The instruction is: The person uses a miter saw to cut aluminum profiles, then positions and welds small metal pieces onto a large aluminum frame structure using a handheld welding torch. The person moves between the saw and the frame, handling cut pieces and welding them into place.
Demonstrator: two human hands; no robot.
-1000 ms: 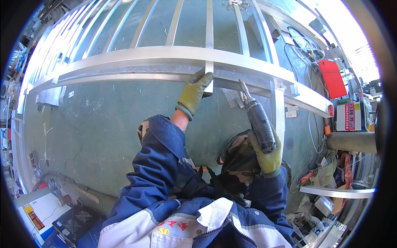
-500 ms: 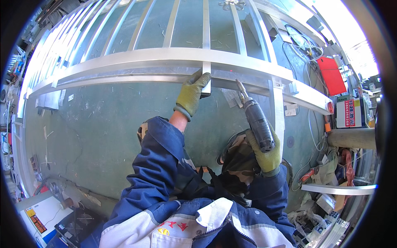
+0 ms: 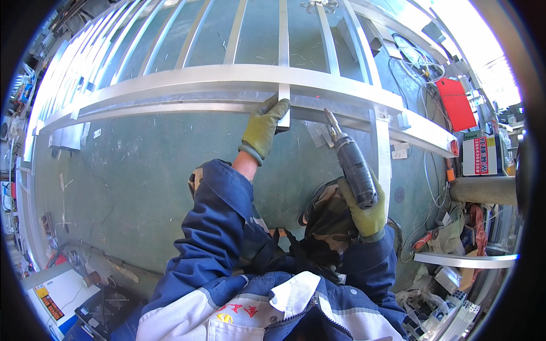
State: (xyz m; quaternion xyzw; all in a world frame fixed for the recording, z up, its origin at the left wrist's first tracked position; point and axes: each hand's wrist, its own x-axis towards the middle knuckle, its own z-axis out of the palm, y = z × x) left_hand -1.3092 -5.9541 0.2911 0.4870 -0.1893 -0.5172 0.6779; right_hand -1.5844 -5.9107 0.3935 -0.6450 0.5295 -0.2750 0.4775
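My left hand (image 3: 263,127), in an olive work glove, is closed round the near end of a square metal bar (image 3: 284,117) that sticks out under the frame's long rail. In my right hand (image 3: 367,213), gloved alike, is a dark power screwdriver (image 3: 355,165); its handle side is hidden by the tool body. The driver's bit points away from me, up and left, and stands apart from the bar and rail. A silvery metal frame (image 3: 239,75) with several parallel bars stretches across the far side.
A metal post (image 3: 382,156) stands just right of the driver. A red panel (image 3: 456,104) and a boxed unit (image 3: 482,156) are at the right, with loose cables (image 3: 427,176). Scraps and profiles are heaped at lower right. A white box (image 3: 68,295) is at lower left.
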